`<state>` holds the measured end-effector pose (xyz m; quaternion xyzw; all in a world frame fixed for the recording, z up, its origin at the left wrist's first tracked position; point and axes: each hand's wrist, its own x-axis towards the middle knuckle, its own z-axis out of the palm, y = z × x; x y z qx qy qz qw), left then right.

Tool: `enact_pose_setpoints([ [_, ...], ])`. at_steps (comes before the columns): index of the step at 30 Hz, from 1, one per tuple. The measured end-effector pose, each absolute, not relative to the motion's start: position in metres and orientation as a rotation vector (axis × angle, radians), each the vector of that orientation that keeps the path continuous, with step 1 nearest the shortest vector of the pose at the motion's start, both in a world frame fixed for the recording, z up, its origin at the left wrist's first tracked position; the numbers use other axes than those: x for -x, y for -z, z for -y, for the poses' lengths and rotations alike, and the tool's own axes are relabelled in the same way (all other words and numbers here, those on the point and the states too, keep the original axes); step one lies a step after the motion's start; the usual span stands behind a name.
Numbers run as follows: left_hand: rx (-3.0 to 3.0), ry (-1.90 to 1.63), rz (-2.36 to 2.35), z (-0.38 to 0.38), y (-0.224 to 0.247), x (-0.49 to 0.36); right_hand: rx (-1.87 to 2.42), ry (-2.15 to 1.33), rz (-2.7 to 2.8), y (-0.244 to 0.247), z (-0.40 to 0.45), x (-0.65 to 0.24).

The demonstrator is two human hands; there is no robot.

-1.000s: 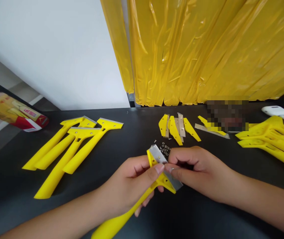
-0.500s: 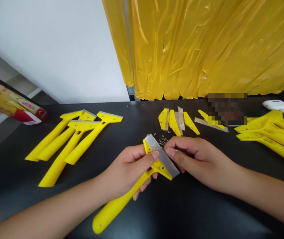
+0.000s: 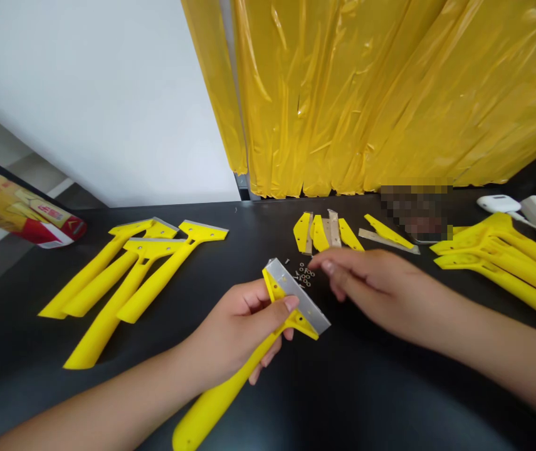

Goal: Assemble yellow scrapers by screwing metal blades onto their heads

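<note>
**Left hand** point(image 3: 237, 332): your grip is closed around a yellow plastic scraper point(image 3: 291, 307) — thumb across its head, fingers curled under the neck.

**Right hand** point(image 3: 380, 288): your grip is loose and empty, fingers stretched out and holding nothing, the fingertips point(image 3: 328, 267) just beside the scraper's metal edge.

**Scraper's place**: in your left hand, above the bench point(image 3: 366, 401), with its handle point(image 3: 215, 401) running down toward you and its head angled up and to the right.

**Blade**: a steel blade point(image 3: 298, 297) sits along the head's top edge.

**Small hardware**: a little scatter of washers point(image 3: 305, 274) lies on the bench, just past the scraper's head.

**Loose parts**: yellow plastic pieces point(image 3: 301, 232) and metal strips point(image 3: 332, 228) lie beyond the washers; a pixelated patch point(image 3: 413, 210) hides what is to their right.

**Left of you**: a group of yellow scrapers point(image 3: 126, 275) lies together on the bench, near a red-and-yellow printed packet point(image 3: 18, 216).

**Right of you**: more yellow scrapers point(image 3: 498, 257) overlap in a stack — a white device point(image 3: 493, 203) sits behind them.

**Backdrop**: yellow plastic sheeting point(image 3: 343, 94) hangs beside a white wall point(image 3: 84, 94).
</note>
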<state>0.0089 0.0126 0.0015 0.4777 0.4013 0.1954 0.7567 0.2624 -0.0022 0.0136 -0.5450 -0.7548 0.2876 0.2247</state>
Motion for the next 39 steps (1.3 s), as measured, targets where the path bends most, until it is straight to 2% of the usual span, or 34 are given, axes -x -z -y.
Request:
enact_pose_setpoints([
  [3, -1.043, -0.442, -0.888, -0.013, -0.002, -0.009, 1.837, -0.256, 2.117, -0.017, -0.020, -0.304],
  [5, -1.046, -0.451, -0.893, -0.013, -0.003, -0.009, 2.177, -0.094, 2.133, -0.018, -0.035, -0.331],
  [7, -1.050, -0.460, -0.897, -0.013, -0.003, -0.009, 2.327, -0.058, 2.095, -0.019, -0.046, -0.352],
  [14, -1.078, -0.485, -0.889, -0.011, -0.006, -0.009, 2.488, -0.161, 2.040, -0.010, -0.063, -0.362],
  [19, -1.094, -0.466, -0.912, -0.012, -0.008, -0.009, 2.441, -0.357, 2.018, -0.009, -0.069, -0.357],
  [28, -1.109, -0.435, -0.932, -0.012, -0.007, -0.008, 2.380, -0.421, 1.948, -0.009, -0.069, -0.361],
  [35, -1.111, -0.428, -0.904, -0.011, -0.005, -0.009, 2.146, -0.405, 1.877, -0.016, -0.062, -0.350],
  [39, -1.099, -0.420, -0.876, -0.013, -0.002, -0.009, 1.793, -0.695, 1.870, -0.031, -0.035, -0.311],
])
